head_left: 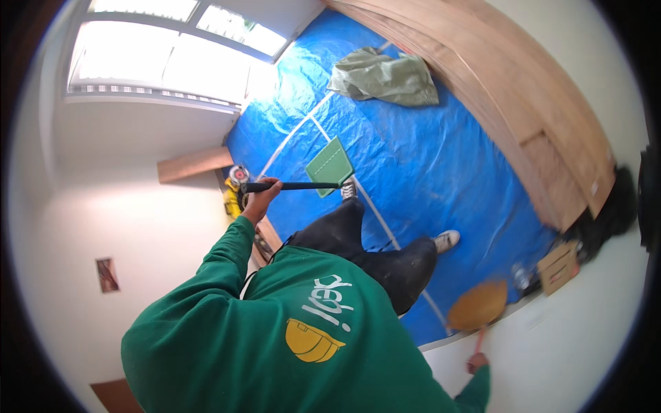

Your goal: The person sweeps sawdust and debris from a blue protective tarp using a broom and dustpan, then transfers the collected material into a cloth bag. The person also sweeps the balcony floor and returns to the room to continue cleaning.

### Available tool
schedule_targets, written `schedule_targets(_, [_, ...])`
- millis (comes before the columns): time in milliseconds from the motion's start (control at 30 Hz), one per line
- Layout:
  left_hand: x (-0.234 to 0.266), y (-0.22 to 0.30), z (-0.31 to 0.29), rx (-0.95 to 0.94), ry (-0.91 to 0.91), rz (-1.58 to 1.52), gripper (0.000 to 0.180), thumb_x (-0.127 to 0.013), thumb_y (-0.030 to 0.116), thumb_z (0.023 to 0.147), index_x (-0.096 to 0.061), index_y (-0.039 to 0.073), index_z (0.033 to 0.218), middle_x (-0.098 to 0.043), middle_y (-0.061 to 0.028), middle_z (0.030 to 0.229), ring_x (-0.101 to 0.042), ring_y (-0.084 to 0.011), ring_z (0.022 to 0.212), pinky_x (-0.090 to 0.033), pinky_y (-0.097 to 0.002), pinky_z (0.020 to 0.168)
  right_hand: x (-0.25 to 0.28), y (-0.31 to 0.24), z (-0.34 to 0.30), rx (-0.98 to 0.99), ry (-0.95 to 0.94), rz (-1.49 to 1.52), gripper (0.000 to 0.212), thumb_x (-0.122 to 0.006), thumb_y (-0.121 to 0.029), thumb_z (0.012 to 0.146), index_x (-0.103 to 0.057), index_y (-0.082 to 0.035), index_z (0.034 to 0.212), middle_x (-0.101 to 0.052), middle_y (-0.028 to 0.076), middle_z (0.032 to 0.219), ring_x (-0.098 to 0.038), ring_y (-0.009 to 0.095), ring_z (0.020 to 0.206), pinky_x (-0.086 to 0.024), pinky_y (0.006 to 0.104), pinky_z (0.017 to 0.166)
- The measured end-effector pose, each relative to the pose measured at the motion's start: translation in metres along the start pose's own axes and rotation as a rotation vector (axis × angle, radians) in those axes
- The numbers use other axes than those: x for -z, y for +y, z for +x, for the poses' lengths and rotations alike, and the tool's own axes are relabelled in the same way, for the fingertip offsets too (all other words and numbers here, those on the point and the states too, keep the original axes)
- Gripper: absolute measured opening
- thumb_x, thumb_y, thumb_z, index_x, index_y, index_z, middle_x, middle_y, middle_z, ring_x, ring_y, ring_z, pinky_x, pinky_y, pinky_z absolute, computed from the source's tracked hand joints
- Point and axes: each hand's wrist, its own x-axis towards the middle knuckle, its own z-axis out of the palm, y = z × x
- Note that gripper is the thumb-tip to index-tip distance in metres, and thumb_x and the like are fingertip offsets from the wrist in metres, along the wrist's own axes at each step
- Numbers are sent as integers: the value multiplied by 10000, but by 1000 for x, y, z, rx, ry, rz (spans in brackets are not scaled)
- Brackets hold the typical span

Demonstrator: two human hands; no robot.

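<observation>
My left hand [260, 204] is closed around the black handle of a long-handled dustpan. Its flat green pan [330, 167] is low over the blue sheet, close to my shoe [349, 189]. Out at the lower right, my right hand [477, 362] grips the thin reddish handle of a short hand broom. The broom's wide, tan, fan-shaped head [478, 306] is blurred and lies over the sheet's edge by the wall.
A blue sheet [427, 158] with white tape lines covers the floor. On it lies a crumpled grey-green sack [385, 77]. Wooden boards [509, 89] run along the right. A cardboard box [558, 267] and a clear bottle [520, 277] sit by the wall. Yellow equipment [232, 199] stands left.
</observation>
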Motion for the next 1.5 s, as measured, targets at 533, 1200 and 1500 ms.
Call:
schedule_targets(533, [187,-226,135,195,589,-359,206,-846,105,813,-724,46,968,-683,-45,910,-642,-173,874,-532,-351,803,269,-532,-325,30,316,-308,410,-722,-326,851,-742,-40,1144,-725,237,1127,-710,414,1038,-560,484,878])
schedule_targets(1200, [346,-186,306,725,1095,-639,211,-845,46,842,-720,81,1009,-688,-42,1005,-631,-183,949,-517,-371,887,553,-1510,-433,1110,-61,-499,262,-657,-190,896,-716,-1,1069,-639,37,769,-601,136,689,-478,332,634])
schedule_targets(1500, [388,-193,449,854,1288,-791,195,-843,32,853,-723,70,1002,-691,-36,988,-631,-186,942,-513,-374,902,441,-1844,-485,717,-453,-220,90,-640,-175,1004,-659,-89,984,-529,-40,712,-425,52,478,-306,251,405])
